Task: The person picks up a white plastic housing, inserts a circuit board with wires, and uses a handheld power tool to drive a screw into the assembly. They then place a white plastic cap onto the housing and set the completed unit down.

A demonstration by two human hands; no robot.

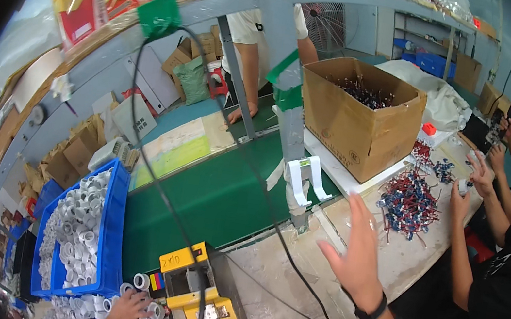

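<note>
White rings (83, 259): smooth plastic, faint sheen. Blue crate (113, 237): glossy plastic. Carton (345, 133): matt cardboard. Green belt (225, 188): smooth, low-sheen. Counter (277, 278): scuffed, rough-looking.

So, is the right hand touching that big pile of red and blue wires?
Apart. The head view shows a strip of tabletop between the right hand and the wire pile.

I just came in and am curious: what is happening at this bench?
The person's left hand is among white ring-shaped parts, left of a yellow device; whether it grips one is unclear. The right hand is raised, open and empty, above the bench. A blue bin holds more. At the right, a co-worker in black holds a small pale piece near a red-and-blue pile of wired parts.
</note>
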